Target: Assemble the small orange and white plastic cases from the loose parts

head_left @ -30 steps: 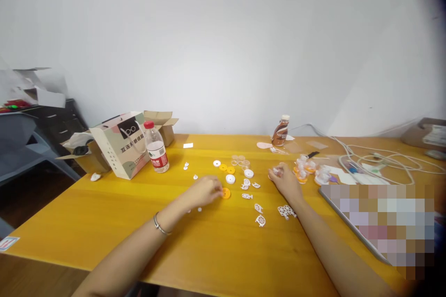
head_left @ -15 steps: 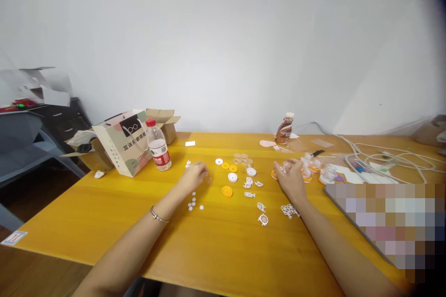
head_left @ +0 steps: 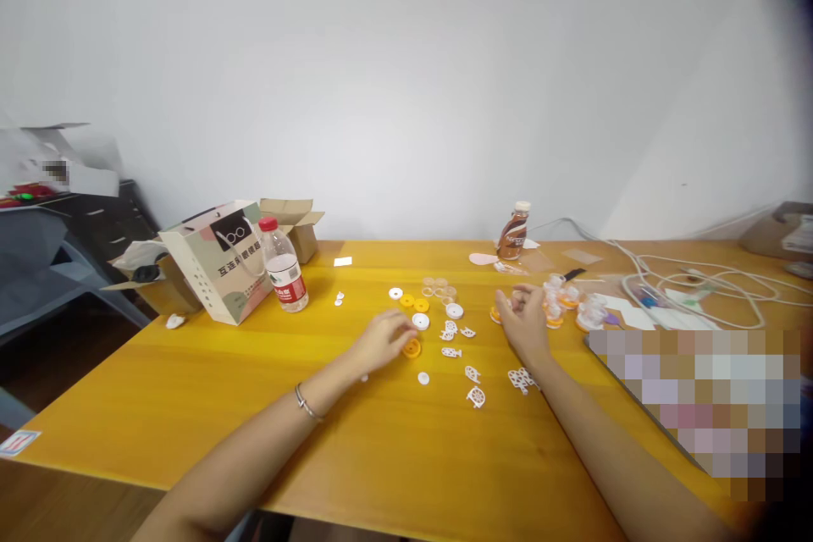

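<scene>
head view, forward-down, table (head_left: 190,406) near

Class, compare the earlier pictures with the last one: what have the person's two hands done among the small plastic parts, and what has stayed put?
The left hand went out toward the water bottle, then came back to the yellow plastic disc, fingertips now on it. A small white round cap now lies just below that disc. The right hand stayed by the orange-and-white pieces, loosely curled. The clear water bottle with red cap, paper gift bag and white cut-out pieces did not move.

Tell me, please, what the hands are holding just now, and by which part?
The left hand has its fingertips at the rim of a yellow disc lying on the table. The right hand is curled around something small; what it is, and where it is gripped, cannot be told.
</scene>
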Motion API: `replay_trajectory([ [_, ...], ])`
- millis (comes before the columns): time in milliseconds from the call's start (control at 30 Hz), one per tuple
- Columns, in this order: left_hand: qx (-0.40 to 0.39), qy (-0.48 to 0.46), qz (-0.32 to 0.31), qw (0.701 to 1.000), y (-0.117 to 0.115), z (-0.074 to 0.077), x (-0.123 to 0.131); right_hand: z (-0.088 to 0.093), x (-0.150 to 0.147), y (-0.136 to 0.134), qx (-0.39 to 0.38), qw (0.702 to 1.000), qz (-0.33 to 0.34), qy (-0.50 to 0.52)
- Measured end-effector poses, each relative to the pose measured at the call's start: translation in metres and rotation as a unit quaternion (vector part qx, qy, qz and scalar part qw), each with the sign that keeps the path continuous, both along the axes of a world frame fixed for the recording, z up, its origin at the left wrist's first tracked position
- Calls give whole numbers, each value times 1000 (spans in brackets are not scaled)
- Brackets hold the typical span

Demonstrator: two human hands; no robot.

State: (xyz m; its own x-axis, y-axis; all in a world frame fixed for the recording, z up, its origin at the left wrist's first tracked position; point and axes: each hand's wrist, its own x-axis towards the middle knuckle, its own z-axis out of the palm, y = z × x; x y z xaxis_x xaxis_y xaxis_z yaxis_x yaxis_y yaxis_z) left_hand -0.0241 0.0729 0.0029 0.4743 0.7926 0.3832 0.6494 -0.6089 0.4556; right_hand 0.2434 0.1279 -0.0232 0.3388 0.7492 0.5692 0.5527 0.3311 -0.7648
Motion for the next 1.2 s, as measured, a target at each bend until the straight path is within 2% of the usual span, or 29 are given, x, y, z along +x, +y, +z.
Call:
replay_trajectory([
  [67, 24, 4, 43, 999, 21, -2, -6, 2, -1, -1, 3, 1000, 11, 5],
  [200, 47, 81, 71, 993, 58, -7, -8, 6, -4, -5, 0, 1000, 27, 12],
  [333, 41, 119, 72, 989, 73, -7, 1, 9, -7, -7, -3, 999, 30, 33],
  [400, 40, 122, 72, 989, 69, -3, 3, 10, -7, -8, -3, 999, 33, 39],
  [500, 51, 112, 59, 991, 46, 9, 0, 11, -8, -8, 3, 998, 46, 42],
  [533, 59, 100, 36, 993, 34, 13, -3, 11, -9, -9, 4, 998, 48, 44],
  [633, 47, 97, -89, 990, -5, 21, -10, 13, -12, -11, 3, 998, 46, 52],
  [700, 36, 108, -125, 986, -25, 21, -12, 15, -15, -14, 8, 997, 52, 53],
  [800, 22, 121, -134, 983, -40, 16, -9, 16, -20, -17, 18, 996, 74, 40],
  [967, -14, 111, -136, 984, -40, 14, -5, 16, -26, -22, 12, 995, 97, 16],
  [1067, -21, 63, -128, 990, -30, 16, -18, 19, -32, -28, -16, 990, 138, -15],
  [1133, -15, 32, -82, 996, -17, 15, -34, 22, -39, -36, -49, 977, 199, -65],
  [1200, 3, 16, 10, 1000, -2, 12, -52, 25, -47, -46, -71, 954, 263, -129],
])
